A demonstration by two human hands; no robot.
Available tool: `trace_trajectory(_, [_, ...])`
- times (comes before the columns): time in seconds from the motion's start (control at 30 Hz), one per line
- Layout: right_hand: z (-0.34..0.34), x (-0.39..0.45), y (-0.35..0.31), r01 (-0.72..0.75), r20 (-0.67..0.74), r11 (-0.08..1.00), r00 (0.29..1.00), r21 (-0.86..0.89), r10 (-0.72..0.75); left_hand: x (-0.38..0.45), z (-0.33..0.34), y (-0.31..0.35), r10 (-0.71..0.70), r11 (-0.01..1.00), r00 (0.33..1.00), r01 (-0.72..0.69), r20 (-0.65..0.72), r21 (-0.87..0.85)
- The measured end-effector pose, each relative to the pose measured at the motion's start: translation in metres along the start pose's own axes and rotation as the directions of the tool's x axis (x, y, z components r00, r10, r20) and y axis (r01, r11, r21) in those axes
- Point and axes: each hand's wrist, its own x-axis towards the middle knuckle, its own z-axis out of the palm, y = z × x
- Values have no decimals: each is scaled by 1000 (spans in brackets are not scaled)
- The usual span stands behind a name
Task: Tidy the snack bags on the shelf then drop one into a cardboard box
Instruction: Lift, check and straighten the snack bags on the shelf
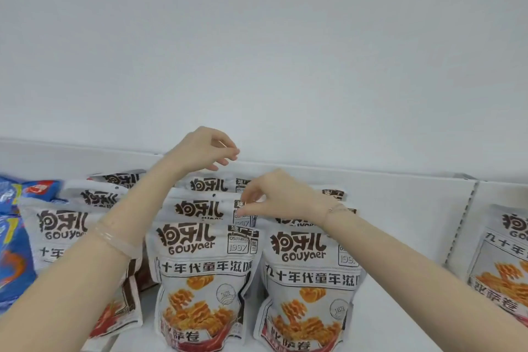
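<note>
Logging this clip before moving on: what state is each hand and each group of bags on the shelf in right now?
Left hand: raised above the back row, fingers curled, holding nothing.
Right hand: fingertips pinching at the top edge of a middle-row bag.
Front centre bag: upright, facing forward.
Front right bag: upright, beside it.
Far-right bag: upright, past the shelf divider.
Blue bags: at the left edge, blurred.

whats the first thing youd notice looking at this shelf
Two bare arms reach in over rows of white Gouyaer snack bags standing on the shelf. The right hand pinches at a back bag's top, the left hand hovers above; blue bags sit far left.
</note>
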Motion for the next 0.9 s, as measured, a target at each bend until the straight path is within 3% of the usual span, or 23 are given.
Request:
trace_trajectory(0.1, [27,9,-33,43,137,954,991,-295,-2,-31,-22,-14,5,1000,1000,-5,-25,-18])
trace_trajectory(0.2, [47,19,-47,4,112,910,993,-416,47,-58,-44,-32,17,1000,998,-15,-61,21])
trace_trajectory(0.43, [31,25,-73,-166,-59,979,985,-116,160,-102,-83,-86,70,992,988,-55,-140,110])
trace_trajectory(0.53, [2,19,-87,-199,-217,978,953,67,209,-117,-87,-94,57,997,980,-67,-191,-45])
trace_trajectory(0.63, [-28,8,-90,-225,-328,938,894,265,307,-134,-83,-98,-35,969,992,4,-125,-247])
trace_trajectory(0.73, [-43,-6,-85,-198,-401,865,823,462,403,-147,-65,-110,-37,963,999,44,31,-267])
trace_trajectory(0.8, [-43,-11,-85,-203,-418,801,766,563,488,-151,-49,-115,-26,949,1000,19,-17,-316])
trace_trajectory(0.9, [-37,-15,-88,-165,-457,731,684,662,568,-154,-34,-115,-34,929,980,-40,-194,-368])
